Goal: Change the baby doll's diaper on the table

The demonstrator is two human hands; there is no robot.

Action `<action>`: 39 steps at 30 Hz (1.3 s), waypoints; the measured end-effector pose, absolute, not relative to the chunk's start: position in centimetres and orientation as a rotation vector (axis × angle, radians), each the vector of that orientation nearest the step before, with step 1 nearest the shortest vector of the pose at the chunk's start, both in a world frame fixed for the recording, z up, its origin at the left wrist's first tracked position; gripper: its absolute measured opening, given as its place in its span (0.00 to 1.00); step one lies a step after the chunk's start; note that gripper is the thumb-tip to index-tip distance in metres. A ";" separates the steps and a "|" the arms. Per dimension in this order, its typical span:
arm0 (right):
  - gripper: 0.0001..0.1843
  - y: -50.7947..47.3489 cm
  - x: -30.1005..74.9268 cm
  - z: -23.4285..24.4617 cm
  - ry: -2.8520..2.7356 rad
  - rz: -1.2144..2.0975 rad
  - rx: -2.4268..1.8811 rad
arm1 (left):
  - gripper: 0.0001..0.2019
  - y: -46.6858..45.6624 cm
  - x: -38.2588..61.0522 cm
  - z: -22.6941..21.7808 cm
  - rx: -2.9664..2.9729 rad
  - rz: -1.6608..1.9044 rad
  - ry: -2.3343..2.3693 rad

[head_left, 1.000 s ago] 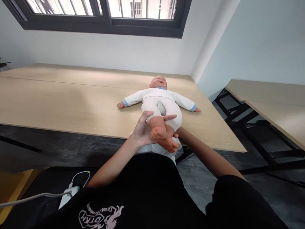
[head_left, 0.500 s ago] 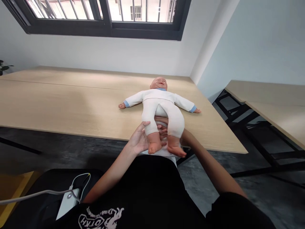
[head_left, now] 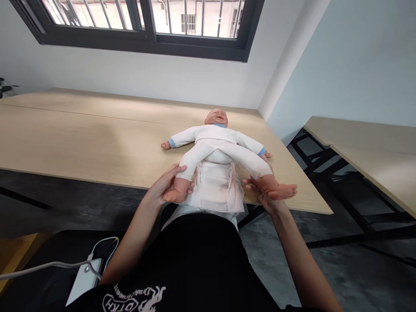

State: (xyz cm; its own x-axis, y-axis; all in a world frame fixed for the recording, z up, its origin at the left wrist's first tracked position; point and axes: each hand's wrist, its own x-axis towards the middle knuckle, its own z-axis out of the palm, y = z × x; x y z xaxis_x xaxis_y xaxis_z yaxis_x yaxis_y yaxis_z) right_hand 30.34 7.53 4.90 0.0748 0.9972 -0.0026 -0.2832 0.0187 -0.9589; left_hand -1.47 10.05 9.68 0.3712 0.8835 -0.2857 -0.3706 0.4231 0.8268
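A baby doll (head_left: pixel 216 135) in a white outfit with blue cuffs lies on its back on the wooden table, head away from me, arms spread. Its legs are parted wide. My left hand (head_left: pixel 167 184) is wrapped around the doll's leg on the left, near the ankle, thumb on top. On the other side my right hand (head_left: pixel 261 188) holds the other leg from below, partly hidden behind it. Between the legs a diaper (head_left: pixel 216 186) lies opened out under the doll's bottom, its front end reaching over the table's near edge toward my lap.
The wooden table (head_left: pixel 81 143) runs off to the left below a barred window (head_left: pixel 198 21). A second table (head_left: pixel 373 147) stands to the right. On a black chair (head_left: pixel 42 251) at lower left lies a white power bank (head_left: pixel 85 277) with cables.
My hands have moved apart, spreading the doll's legs outward. The diaper between them, mostly covered before, now shows. My right hand has come from between the legs to the outer right.
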 end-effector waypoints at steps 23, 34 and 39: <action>0.33 2.6 26.4 8.8 -1.937 -0.013 -1.442 | 0.36 10.7 -2.9 9.0 1.302 0.959 1.064; 0.16 3.6 19.6 5.6 -2.422 -0.605 -1.147 | 0.25 14.9 -1.4 8.7 0.881 0.993 0.863; 0.17 3.4 19.8 5.7 -2.370 -0.572 -1.181 | 0.27 20.5 0.4 9.6 0.687 0.715 0.867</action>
State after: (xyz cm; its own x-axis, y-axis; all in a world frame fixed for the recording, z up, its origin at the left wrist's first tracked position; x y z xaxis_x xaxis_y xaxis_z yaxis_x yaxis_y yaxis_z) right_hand 19.80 3.39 5.72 -0.5453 0.6389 0.5426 0.8161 0.5526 0.1694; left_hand 0.42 20.47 9.59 0.4549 0.7824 -0.4254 -0.2681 0.5758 0.7724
